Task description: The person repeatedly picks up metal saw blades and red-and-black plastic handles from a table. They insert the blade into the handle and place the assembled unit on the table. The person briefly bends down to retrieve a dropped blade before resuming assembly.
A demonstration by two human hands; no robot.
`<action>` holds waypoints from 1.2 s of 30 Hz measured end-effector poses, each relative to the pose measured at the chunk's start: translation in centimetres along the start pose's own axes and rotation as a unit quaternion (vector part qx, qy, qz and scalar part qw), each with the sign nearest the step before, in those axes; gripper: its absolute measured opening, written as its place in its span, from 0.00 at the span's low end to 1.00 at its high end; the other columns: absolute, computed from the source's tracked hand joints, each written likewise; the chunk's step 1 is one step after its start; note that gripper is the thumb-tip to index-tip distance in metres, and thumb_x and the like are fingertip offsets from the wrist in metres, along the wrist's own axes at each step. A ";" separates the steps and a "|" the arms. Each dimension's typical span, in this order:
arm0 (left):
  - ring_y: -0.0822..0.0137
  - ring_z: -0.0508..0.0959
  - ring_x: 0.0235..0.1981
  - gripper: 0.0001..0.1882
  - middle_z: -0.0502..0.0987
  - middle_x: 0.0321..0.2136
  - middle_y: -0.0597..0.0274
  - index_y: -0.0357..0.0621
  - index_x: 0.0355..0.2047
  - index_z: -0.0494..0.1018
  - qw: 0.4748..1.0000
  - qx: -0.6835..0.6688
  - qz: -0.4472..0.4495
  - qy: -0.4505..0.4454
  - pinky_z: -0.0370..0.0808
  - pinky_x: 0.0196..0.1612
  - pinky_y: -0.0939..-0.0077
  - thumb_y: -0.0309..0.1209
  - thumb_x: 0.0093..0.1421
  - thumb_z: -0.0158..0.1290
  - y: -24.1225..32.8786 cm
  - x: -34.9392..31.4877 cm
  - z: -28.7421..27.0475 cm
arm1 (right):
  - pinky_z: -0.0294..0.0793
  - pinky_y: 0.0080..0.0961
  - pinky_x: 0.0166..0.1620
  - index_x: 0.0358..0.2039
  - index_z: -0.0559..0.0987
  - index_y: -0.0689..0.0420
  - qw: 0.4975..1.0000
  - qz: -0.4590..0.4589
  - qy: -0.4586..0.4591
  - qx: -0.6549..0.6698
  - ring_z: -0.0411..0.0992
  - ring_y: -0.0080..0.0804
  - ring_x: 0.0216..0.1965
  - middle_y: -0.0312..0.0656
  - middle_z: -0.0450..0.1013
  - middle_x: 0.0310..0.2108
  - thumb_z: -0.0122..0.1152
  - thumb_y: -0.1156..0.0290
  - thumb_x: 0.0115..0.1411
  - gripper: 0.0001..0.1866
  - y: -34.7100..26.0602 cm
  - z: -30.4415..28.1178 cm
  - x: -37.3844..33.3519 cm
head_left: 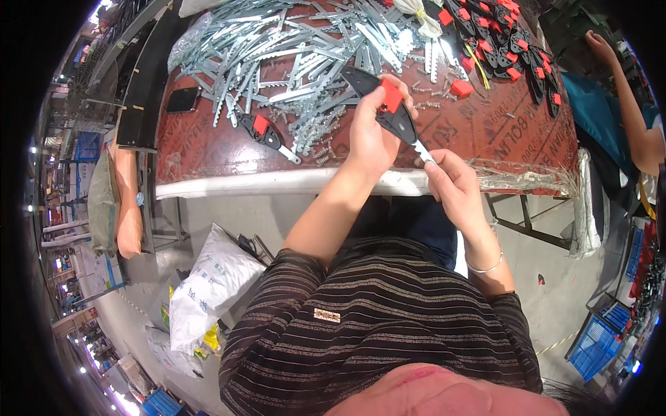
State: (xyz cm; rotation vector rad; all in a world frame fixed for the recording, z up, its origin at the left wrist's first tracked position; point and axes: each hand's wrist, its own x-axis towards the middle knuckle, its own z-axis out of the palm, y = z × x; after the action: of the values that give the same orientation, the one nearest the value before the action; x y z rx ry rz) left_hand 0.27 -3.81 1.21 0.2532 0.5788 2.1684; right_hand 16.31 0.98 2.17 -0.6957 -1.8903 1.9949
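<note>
My left hand [369, 139] is closed around a flat black plastic holder [399, 127] with a red tab [392, 97], its thumb beside the tab. A toothed metal strip [420, 150] sticks out of the holder's pointed end. My right hand [454, 184] pinches the free end of that strip between thumb and fingers. Both hands are above the near edge of the reddish-brown table [208, 149]. To their left lies a similar black holder [258, 132] with a red tab and a strip protruding. Small springs [319, 132] are scattered by a heap of loose metal strips [305, 62].
Black holders with red tabs [496, 41] are piled at the table's far right. A loose red piece [461, 88] and a dark flat rectangular object [183, 100] lie on the tabletop. Another person's arm [624, 104] is at right. A white sack [211, 291] stands on the floor.
</note>
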 end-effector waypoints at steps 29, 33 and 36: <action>0.62 0.70 0.27 0.24 0.69 0.21 0.62 0.45 0.23 0.68 0.983 -0.130 0.051 0.123 0.70 0.37 0.63 0.52 0.63 0.38 7.2 0.9 -5.2 | 0.69 0.39 0.35 0.49 0.62 0.59 0.950 -0.101 -0.136 -0.263 0.72 0.49 0.31 0.49 0.72 0.26 0.49 0.66 0.58 0.20 -2.2 5.0 7.6; 0.60 0.74 0.30 0.20 0.74 0.24 0.59 0.43 0.25 0.70 0.976 0.042 0.163 0.139 0.71 0.40 0.64 0.46 0.64 0.40 13.0 0.8 -9.3 | 0.70 0.38 0.33 0.46 0.68 0.57 0.904 -0.129 -0.027 -0.406 0.74 0.43 0.29 0.42 0.74 0.24 0.55 0.56 0.56 0.22 -2.4 2.7 12.7; 0.63 0.75 0.34 0.11 0.75 0.31 0.57 0.40 0.36 0.70 0.969 0.098 0.146 0.172 0.72 0.41 0.65 0.35 0.63 0.45 16.2 1.0 -9.7 | 0.71 0.33 0.35 0.43 0.71 0.55 0.834 -0.137 0.088 -0.527 0.74 0.40 0.33 0.40 0.75 0.31 0.58 0.55 0.54 0.21 -0.8 0.5 18.9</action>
State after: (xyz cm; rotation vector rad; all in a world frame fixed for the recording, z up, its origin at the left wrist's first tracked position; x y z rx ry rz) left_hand -15.22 -14.65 0.65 0.0682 1.0101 2.4620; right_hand 0.14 10.69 0.41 -0.7271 -2.6854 0.5451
